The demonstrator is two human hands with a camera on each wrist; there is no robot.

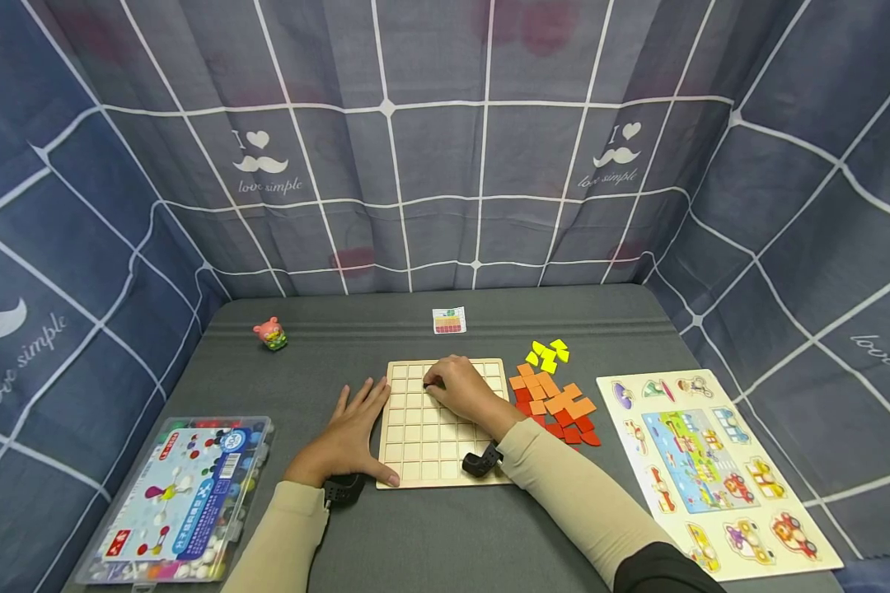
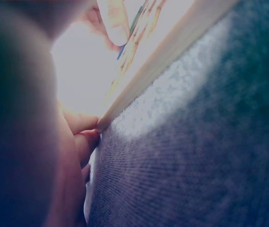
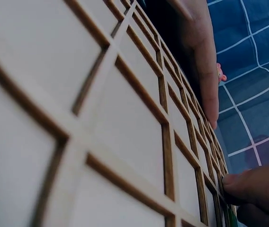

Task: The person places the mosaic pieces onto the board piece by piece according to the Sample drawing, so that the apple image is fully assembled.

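A square wooden grid board (image 1: 423, 449) lies flat on the table, divided into small recessed squares. My left hand (image 1: 352, 435) rests at its left edge, fingers spread and thumb at the near left corner. Over the board's upper left part, my right hand (image 1: 461, 389) pinches a small tile at the fingertips. Only a dark sliver of that tile shows in the head view; a greenish edge of the tile (image 3: 232, 218) shows in the right wrist view. Right of the board lie loose yellow tiles (image 1: 548, 354), orange tiles (image 1: 547, 384) and red tiles (image 1: 569, 431).
A picture puzzle board (image 1: 630, 478) lies at the right. At the left sits a clear plastic box (image 1: 255, 461) of molecule-model parts. A pink pig figurine (image 1: 270, 333) and a small printed card (image 1: 449, 320) stand farther back. Checked fabric (image 1: 445, 156) encloses the table.
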